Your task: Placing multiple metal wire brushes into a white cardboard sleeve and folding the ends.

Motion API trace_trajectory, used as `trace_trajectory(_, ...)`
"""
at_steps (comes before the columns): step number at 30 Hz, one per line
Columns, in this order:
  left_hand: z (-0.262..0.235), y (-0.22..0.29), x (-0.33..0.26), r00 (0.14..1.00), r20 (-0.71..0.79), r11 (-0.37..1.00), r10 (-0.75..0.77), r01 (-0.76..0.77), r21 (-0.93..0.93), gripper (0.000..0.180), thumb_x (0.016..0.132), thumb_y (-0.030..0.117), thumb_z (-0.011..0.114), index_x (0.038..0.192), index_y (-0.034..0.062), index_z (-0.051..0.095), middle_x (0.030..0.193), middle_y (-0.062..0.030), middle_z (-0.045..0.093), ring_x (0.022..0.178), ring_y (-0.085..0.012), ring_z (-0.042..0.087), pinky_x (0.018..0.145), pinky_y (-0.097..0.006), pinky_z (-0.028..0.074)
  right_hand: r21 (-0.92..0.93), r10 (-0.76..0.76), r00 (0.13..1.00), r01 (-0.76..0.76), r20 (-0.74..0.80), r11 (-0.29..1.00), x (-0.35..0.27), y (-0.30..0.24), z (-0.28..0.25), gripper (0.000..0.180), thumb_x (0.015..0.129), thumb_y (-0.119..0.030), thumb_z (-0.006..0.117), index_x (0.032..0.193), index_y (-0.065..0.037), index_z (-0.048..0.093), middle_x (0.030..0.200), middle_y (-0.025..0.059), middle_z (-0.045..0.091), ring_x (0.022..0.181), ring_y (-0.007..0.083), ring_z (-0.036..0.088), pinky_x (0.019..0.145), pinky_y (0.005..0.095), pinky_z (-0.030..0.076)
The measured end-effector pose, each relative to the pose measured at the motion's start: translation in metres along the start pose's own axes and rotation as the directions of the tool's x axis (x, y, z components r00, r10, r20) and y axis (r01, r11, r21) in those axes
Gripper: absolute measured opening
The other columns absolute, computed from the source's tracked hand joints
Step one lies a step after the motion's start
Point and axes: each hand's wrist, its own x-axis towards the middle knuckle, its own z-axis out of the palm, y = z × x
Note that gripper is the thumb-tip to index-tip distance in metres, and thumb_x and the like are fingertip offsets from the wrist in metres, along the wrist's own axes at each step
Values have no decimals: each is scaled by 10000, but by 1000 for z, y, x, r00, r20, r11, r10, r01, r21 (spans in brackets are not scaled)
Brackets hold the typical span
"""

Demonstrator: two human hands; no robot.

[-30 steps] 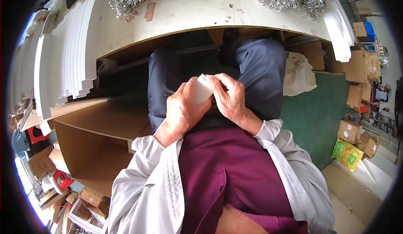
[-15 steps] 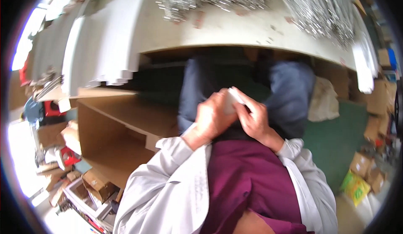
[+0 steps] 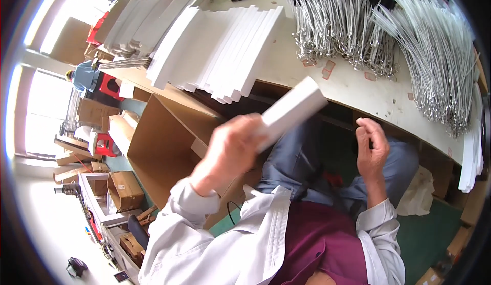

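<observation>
Over lap | left hand grip closed on white box | long axis slants up-right | right hand loosely curled, empty

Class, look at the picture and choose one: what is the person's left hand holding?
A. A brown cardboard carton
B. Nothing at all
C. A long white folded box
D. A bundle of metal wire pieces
C: the left hand is closed around one end of a long white folded box, raised above the lap, while the right hand is apart from it and holds nothing that shows.
</observation>
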Motion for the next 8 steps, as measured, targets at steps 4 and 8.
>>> trace_trajectory(4,-68,-57,62,968,-220,851,119,14,524,221,905,96,684,1111,16,680,1001,-245,702,942,-424,696,816,-484,558,-211,-197,977,175,-85,962,35,32,10,103,938,-65,700,1013,4,716,1022,137,719,870,265,679,799,337,555)
trace_trajectory(8,-97,-128,127,959,-273,727,73,136,673,273,894,150,733,1139,35,701,1017,-260,707,959,-436,687,837,-496,534,-359,-227,971,185,-78,915,44,54,22,69,925,-55,697,978,-19,721,1030,119,727,946,296,690,859,398,559)
